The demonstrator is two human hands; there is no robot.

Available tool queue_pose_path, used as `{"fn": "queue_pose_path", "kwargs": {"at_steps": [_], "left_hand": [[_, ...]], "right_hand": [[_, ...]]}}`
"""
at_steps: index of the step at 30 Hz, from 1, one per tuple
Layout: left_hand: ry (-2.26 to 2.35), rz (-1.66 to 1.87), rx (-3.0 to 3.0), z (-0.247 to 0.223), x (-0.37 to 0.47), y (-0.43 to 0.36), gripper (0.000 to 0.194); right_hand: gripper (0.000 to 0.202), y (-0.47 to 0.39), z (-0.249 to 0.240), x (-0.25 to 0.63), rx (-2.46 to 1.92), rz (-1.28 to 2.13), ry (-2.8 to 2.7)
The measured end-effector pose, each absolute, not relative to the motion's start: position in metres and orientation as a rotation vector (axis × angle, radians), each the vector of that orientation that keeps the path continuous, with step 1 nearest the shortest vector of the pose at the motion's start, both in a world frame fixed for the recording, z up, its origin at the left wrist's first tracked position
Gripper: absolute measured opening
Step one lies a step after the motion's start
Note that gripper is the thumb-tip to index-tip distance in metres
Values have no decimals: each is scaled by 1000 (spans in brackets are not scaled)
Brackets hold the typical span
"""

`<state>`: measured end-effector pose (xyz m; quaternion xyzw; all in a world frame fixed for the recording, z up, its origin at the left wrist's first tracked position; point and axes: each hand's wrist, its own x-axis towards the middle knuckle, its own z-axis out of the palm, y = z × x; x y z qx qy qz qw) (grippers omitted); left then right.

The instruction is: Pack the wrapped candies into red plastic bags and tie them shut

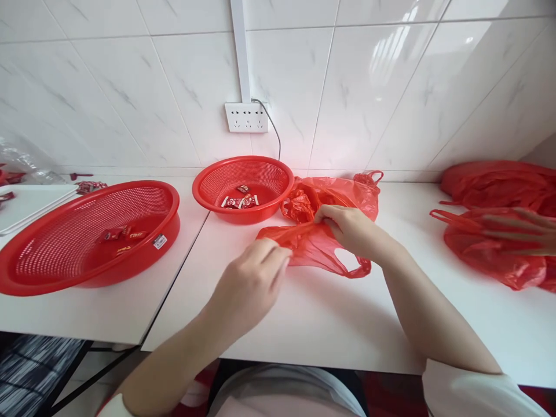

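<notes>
A thin red plastic bag (319,252) with a loop handle is stretched between my two hands above the white table. My right hand (347,229) pinches its upper edge. At the bag's left end is my left hand (256,278), fingers curled together and slightly blurred, closed on the plastic. Just behind lies another crumpled red plastic bag (347,194), bunched up against a round red basket (243,214). A few small wrapped packets (241,201) with red and white wrappers lie inside that basket.
A larger red basket (167,231) with several red packets (124,233) stands at left, near a white tray (37,202). Another person's hand (521,231) rests over red bags (490,260) at right. A socket panel (247,118) is on the tiled wall.
</notes>
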<state>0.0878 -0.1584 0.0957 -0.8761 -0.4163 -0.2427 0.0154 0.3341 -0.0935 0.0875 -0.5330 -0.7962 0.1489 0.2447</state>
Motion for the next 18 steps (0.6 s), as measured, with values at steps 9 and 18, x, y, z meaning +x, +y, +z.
{"fn": "queue_pose_path", "kwargs": {"at_steps": [9,18], "left_hand": [[-1626,-72,-2754,41,105,-88,33],[-1750,-112,-2451,25,82,-79,44]], "right_hand": [[23,-95,76,305,-1153,863,-2042],[48,-82,81,328,-1633,230,-2079]]}}
